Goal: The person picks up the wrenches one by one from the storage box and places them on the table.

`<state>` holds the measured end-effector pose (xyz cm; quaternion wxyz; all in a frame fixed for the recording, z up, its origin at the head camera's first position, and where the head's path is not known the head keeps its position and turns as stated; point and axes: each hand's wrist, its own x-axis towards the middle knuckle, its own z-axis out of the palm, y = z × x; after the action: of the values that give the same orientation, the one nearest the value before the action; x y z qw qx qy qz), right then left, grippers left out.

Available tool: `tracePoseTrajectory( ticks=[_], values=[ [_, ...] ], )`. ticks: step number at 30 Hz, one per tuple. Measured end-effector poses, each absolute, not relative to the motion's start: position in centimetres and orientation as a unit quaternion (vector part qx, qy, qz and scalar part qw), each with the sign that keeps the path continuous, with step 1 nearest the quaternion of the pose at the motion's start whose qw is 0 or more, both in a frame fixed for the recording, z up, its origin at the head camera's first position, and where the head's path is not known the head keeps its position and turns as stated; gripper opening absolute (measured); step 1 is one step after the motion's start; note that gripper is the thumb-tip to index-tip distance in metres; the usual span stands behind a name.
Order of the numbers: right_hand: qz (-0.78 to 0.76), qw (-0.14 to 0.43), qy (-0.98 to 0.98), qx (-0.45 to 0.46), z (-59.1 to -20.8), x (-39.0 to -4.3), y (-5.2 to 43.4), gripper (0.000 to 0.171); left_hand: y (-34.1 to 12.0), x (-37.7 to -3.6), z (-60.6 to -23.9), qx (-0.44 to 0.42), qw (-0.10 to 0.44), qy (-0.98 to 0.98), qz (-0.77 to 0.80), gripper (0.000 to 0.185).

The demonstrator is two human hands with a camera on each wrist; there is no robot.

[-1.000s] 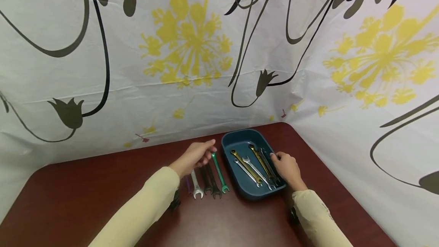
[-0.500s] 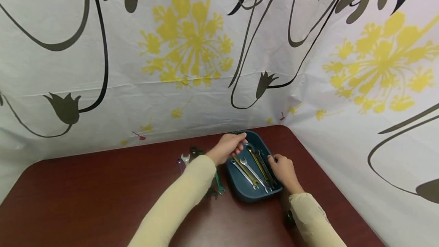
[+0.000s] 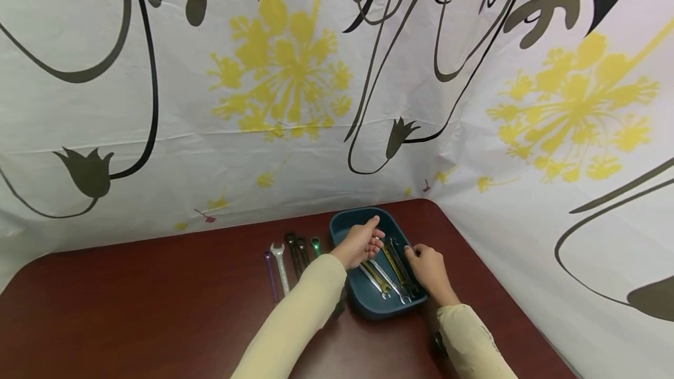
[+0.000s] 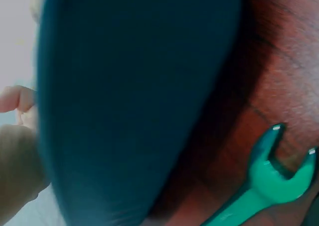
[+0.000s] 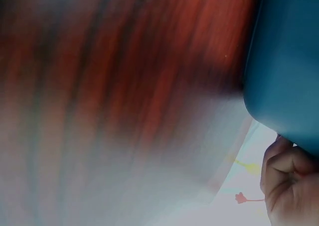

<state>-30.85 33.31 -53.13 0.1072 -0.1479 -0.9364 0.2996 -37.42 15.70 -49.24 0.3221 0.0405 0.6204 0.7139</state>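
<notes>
My left hand (image 3: 362, 244) is over the blue tray (image 3: 363, 307), its fingers curled down at the upper ends of the wrenches; I cannot tell whether it pinches one. Inside the tray lie silver wrenches, a gold wrench (image 3: 392, 259) and a dark wrench (image 3: 404, 262), partly covered by that hand. My right hand (image 3: 429, 268) grips the tray's right rim, and the right wrist view shows its fingers (image 5: 286, 161) bent at the tray's edge. Left of the tray, a green wrench (image 4: 274, 183) lies on the table, its open end showing in the left wrist view.
A purple wrench (image 3: 271, 276), a silver wrench (image 3: 281, 268) and dark wrenches (image 3: 292, 250) lie side by side left of the tray, partly behind the left sleeve (image 3: 302, 314). The reddish-brown table (image 3: 131, 309) meets a patterned cloth (image 3: 184, 104) at the back and right.
My left hand has moved right from above the row of wrenches to over the tray, then slightly lower into it. My right hand stays on the tray's rim.
</notes>
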Motion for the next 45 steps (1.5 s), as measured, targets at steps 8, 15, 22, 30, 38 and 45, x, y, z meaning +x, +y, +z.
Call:
tracePoseTrajectory(
  ticks=[8, 15, 22, 30, 38, 45],
  values=[
    [0.305, 0.105, -0.934, -0.154, -53.6, -30.7, 33.2, 0.031, 15.5, -37.1, -51.0, 0.035, 0.317, 0.628, 0.710, 0.056],
    [0.308, 0.115, -0.932, -0.153, -53.5, -31.1, 33.3, 0.032, 16.0, -37.2, -51.0, 0.039, 0.308, 0.647, 0.697, 0.055],
    [0.290, 0.104, -0.937, -0.165, -53.3, -31.0, 33.6, 0.033, 16.6, -37.0, -51.4, 0.077, 0.284, 0.725, 0.623, 0.050],
    [0.296, 0.101, -0.934, -0.170, -53.2, -30.9, 33.5, 0.032, 17.3, -36.5, -51.7, 0.068, 0.261, 0.766, 0.584, 0.044],
    [0.300, 0.098, -0.934, -0.168, -53.4, -30.9, 33.5, 0.032, 17.2, -36.2, -52.6, 0.115, 0.255, 0.813, 0.511, 0.049],
    [0.300, 0.093, -0.934, -0.171, -53.4, -30.9, 33.6, 0.032, 17.0, -35.7, -52.6, 0.149, 0.227, 0.862, 0.429, 0.048]
  ],
)
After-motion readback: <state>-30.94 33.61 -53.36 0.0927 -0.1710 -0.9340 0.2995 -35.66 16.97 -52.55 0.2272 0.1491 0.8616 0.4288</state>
